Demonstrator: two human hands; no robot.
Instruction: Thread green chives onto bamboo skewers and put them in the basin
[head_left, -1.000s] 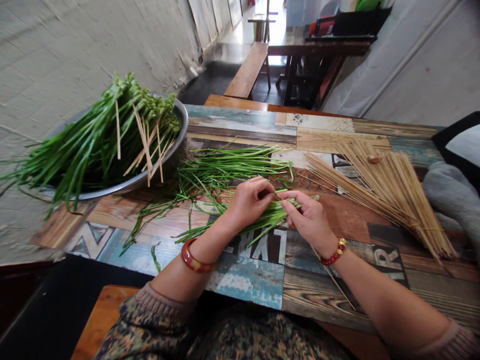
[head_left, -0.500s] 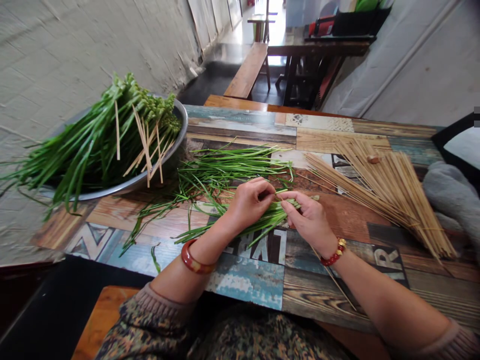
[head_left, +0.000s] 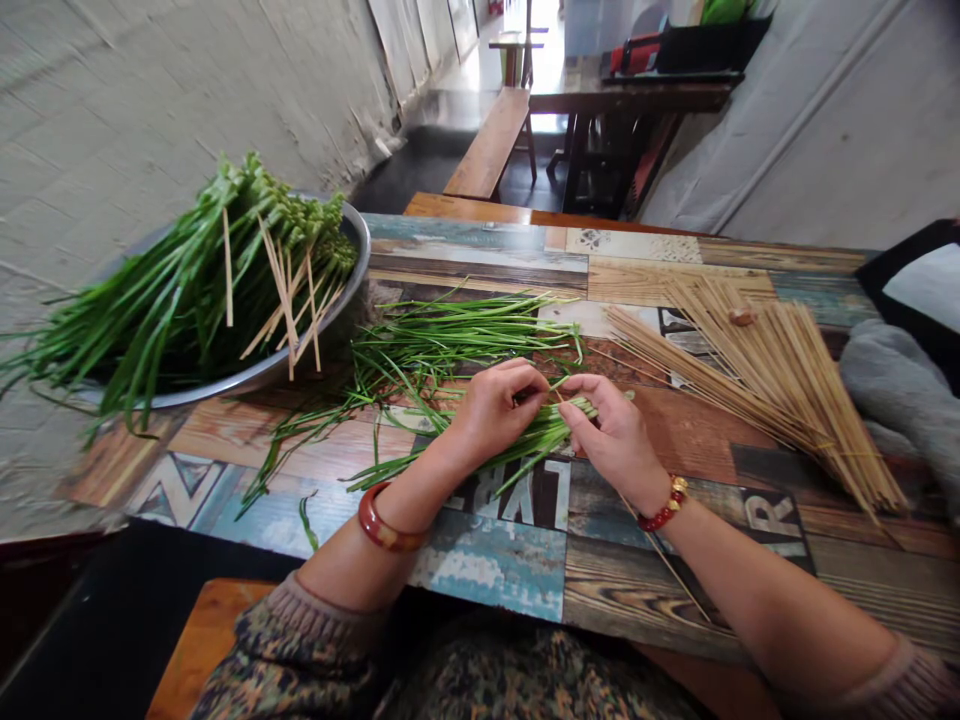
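Observation:
My left hand (head_left: pixel 496 408) and my right hand (head_left: pixel 619 432) meet above the table, fingertips almost touching. A thin bamboo skewer (head_left: pixel 673 568) runs from my right fingertips, under the palm, toward the table's near edge. Between the fingertips shows a bit of green garlic chive (head_left: pixel 557 383), pinched by my left hand. Beneath both hands lies a small bunch of garlic chives (head_left: pixel 538 438), partly covered by them. Just beyond, a looser pile of chives (head_left: pixel 465 332) is spread out. To the right rests a fanned heap of bamboo skewers (head_left: pixel 799 385).
A metal bowl (head_left: pixel 366 262) at the left holds a heap of chives (head_left: pixel 180 270) with skewer ends sticking out. Grey cloth (head_left: pixel 874 365) lies at the right edge. A wall flanks the left; a bench (head_left: pixel 491 145) stands beyond the table (head_left: pixel 495 580).
My fingertips have shifted slightly around the chive and skewer. The whole view has moved a little; everything else lies as before.

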